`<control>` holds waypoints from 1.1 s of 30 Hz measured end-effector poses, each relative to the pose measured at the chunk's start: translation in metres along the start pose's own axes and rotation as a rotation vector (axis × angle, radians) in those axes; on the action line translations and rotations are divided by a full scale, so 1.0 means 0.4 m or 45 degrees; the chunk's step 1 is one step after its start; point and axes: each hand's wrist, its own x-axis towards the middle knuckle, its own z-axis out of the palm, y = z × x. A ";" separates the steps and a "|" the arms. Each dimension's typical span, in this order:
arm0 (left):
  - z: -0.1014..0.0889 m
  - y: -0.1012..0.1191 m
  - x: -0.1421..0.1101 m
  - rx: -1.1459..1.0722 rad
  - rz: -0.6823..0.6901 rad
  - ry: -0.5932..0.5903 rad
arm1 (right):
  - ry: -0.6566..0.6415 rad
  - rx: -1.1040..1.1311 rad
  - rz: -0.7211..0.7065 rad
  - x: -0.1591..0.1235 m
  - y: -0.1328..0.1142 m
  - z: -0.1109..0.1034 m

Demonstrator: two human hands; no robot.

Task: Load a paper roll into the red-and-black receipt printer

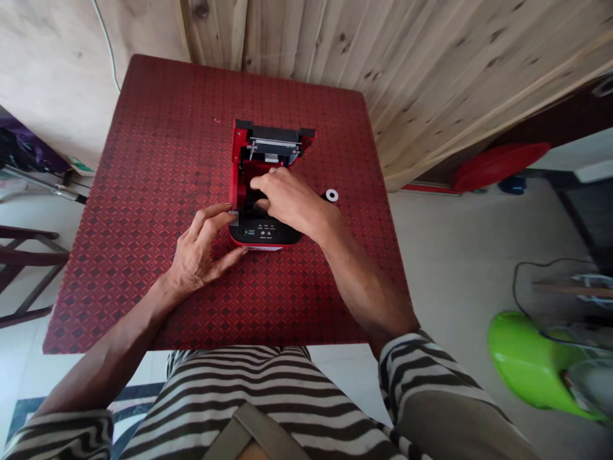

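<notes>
A red and black label printer point(268, 235) stands on the table with its lid point(275, 135) raised, its button panel towards me. My left hand point(201, 246) grips the near left corner, fingers along the left side and thumb at the front edge. My right hand point(292, 201) reaches over the right side into the open compartment. Its fingers are bent and the thumb is close to them; whatever they hold or press inside is hidden from view. Just right of the printer lies a small white roll point(332, 195) with a dark core.
A red patterned cover lies over the table point(158, 147). Wooden panelling point(325, 45) rises behind it. A dark wooden chair point(29, 259) stands at the left, and a bright green plastic object point(522, 358) sits on the floor at the right, near a black cable point(517, 281).
</notes>
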 end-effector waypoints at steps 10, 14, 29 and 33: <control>-0.025 -0.002 0.003 -0.138 -0.129 -0.049 | 0.372 0.536 -0.485 -0.164 0.036 -0.031; -0.069 -0.006 0.052 -0.221 -0.218 -0.034 | 0.489 0.508 -0.467 -0.182 0.020 0.010; -0.046 -0.084 0.380 -0.015 -0.085 -0.215 | 0.572 0.348 -0.392 -0.221 -0.003 0.026; -0.056 -0.046 0.319 -0.069 0.021 -0.196 | 0.787 0.210 -0.384 -0.222 -0.020 0.053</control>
